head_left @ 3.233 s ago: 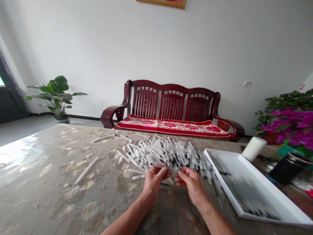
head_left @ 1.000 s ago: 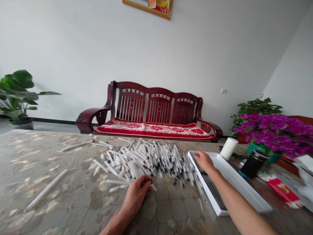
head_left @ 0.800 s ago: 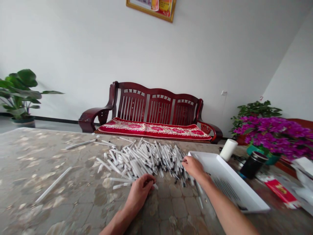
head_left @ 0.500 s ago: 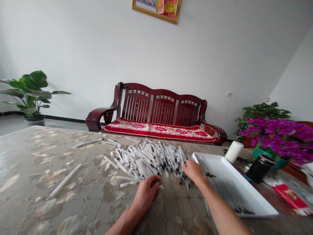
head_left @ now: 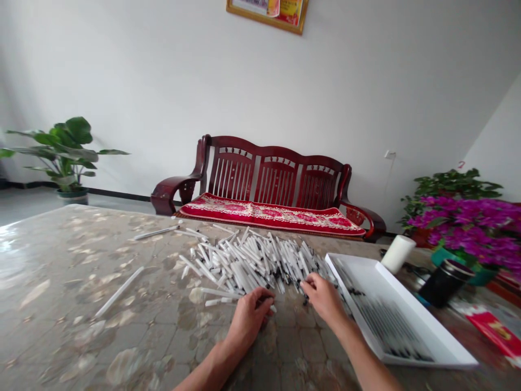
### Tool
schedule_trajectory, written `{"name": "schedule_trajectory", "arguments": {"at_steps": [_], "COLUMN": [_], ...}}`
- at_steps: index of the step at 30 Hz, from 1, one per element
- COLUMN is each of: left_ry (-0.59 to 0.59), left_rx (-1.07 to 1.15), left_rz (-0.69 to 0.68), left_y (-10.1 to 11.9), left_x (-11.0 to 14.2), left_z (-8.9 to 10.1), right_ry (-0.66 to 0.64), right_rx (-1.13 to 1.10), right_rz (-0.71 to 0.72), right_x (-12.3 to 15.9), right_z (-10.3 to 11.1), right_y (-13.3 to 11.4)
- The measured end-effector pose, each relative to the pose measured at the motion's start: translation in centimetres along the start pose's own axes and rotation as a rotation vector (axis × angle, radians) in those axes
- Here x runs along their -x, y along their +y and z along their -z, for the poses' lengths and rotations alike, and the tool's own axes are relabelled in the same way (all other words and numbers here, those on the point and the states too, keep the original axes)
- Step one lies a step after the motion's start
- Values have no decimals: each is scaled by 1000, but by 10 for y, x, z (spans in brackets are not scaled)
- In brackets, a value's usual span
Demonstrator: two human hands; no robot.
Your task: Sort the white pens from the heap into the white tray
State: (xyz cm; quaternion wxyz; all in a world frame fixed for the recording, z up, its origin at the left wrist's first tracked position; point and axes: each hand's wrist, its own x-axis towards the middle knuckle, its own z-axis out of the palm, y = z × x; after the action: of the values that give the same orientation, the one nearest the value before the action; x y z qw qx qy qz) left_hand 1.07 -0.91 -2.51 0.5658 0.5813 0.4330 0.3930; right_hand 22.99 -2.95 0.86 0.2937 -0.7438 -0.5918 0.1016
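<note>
A heap of white pens (head_left: pixel 252 259) with dark tips lies in the middle of the marbled table (head_left: pixel 81 260). My left hand (head_left: pixel 249 317) rests on the table at the heap's near edge, fingers curled, and a short white pen end (head_left: pixel 270 308) pokes out by its fingertips. My right hand (head_left: pixel 323 296) sits at the heap's near right edge, beside the white tray (head_left: pixel 368 266). Its fingers are bent down onto the pens, and what they pinch is hidden. Rows of dark pens lie in the tray.
Two loose white tubes (head_left: pixel 119 291) (head_left: pixel 157 232) lie left of the heap. Right of the tray stand a white cup (head_left: pixel 398 253), a black jar (head_left: pixel 443 275), a red packet (head_left: pixel 494 331) and purple flowers (head_left: pixel 468 222). Beyond the table are a red wooden bench (head_left: pixel 268 184) and a potted plant (head_left: pixel 67 155).
My right hand has come back from the tray to the near right edge of the heap. My left hand has stayed curled at the heap's near edge. The view has shifted slightly left.
</note>
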Motion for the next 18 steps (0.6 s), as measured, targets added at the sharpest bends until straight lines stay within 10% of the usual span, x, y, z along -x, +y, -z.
{"name": "schedule_trajectory", "arguments": {"at_steps": [10,18], "left_ry": [39,201], "left_rx": [196,-180], "left_rz": [-26,-202], "left_y": [10,10], "left_x": [2,4], "left_z": [-2,10], "right_ry": [-41,218], "right_rx": [-453,-39], "right_rz": [312,156], "right_x": [42,14], "right_z": [-51,-26], "right_y": [-43,7]}}
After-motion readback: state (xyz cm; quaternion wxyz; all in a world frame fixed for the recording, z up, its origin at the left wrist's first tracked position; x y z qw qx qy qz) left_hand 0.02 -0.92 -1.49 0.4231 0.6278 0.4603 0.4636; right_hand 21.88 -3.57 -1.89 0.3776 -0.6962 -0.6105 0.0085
